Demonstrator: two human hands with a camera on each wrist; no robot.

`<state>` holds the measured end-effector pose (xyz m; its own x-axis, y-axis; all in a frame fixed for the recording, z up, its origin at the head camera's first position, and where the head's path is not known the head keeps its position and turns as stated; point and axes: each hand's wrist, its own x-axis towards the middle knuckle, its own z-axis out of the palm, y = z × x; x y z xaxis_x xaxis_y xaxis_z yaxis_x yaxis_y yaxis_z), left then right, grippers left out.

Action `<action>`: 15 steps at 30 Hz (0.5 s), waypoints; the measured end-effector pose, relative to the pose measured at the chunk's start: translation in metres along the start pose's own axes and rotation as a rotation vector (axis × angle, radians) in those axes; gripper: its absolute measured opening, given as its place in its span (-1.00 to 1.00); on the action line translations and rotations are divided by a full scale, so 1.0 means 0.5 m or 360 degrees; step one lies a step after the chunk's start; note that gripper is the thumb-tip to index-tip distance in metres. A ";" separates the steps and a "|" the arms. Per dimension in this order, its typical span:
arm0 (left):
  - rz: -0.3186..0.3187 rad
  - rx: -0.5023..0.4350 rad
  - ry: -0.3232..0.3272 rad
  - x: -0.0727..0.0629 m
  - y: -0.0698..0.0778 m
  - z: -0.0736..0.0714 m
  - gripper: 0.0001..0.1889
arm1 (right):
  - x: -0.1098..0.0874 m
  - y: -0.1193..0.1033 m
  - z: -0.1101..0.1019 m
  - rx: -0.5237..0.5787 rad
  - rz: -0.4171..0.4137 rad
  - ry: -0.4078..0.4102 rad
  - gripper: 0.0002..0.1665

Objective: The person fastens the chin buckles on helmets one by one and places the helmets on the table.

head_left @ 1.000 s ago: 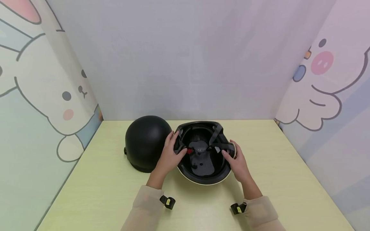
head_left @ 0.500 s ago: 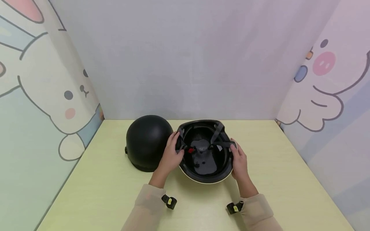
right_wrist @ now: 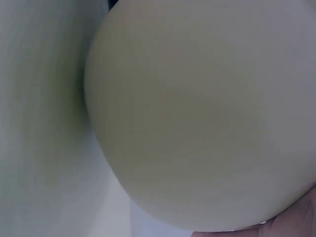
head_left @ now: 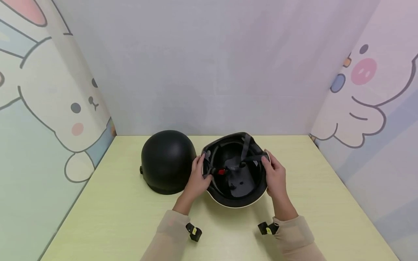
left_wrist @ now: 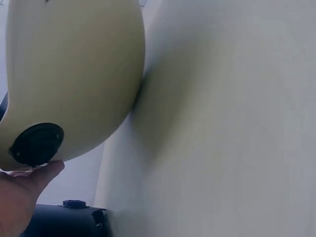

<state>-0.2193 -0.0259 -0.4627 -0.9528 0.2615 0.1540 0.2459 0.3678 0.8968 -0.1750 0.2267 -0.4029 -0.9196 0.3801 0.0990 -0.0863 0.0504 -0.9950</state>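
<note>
An upturned helmet (head_left: 240, 181) shows its black padded inside, grey straps and a red buckle (head_left: 222, 172) in the head view. Its smooth cream outer shell (left_wrist: 79, 69) fills much of both wrist views, with a round black fitting (left_wrist: 38, 143) on the side. My left hand (head_left: 197, 181) grips the left rim, thumb on the inner edge. On the opposite rim, my right hand (head_left: 275, 177) holds on with the thumb over the strap end and fingers behind the shell. A black helmet (head_left: 168, 161) sits dome up just left of my left hand.
Both helmets are on a pale yellow-green table (head_left: 107, 217). A grey-white curtain (head_left: 212, 72) rises behind the table's far edge. Side panels carry a cartoon rabbit (head_left: 58, 90) and a cartoon pig (head_left: 375, 90).
The cream helmet has turned slightly and shifted a little right, with both hands moving along. My right thumb has gone from inside the helmet onto its rim. The black helmet stays put.
</note>
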 end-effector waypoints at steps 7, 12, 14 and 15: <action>0.0039 -0.0149 0.0017 0.000 -0.027 0.018 -0.14 | -0.006 -0.022 0.002 -0.0142 -0.0064 -0.0036 -0.45; 0.0039 -0.0321 0.0012 0.001 -0.043 0.028 -0.13 | -0.012 -0.037 0.009 -0.0248 -0.0066 -0.0051 -0.42; 0.0040 -0.0404 0.0007 0.003 -0.047 0.034 -0.12 | -0.014 -0.042 0.012 -0.0299 -0.0074 -0.0050 -0.41; 0.0040 -0.0447 0.0005 0.003 -0.049 0.038 -0.11 | -0.015 -0.044 0.013 -0.0321 -0.0083 -0.0049 -0.41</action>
<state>-0.2235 -0.0177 -0.4922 -0.9477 0.2647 0.1784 0.2107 0.0993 0.9725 -0.1687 0.2168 -0.3819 -0.9274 0.3439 0.1470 -0.0586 0.2544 -0.9653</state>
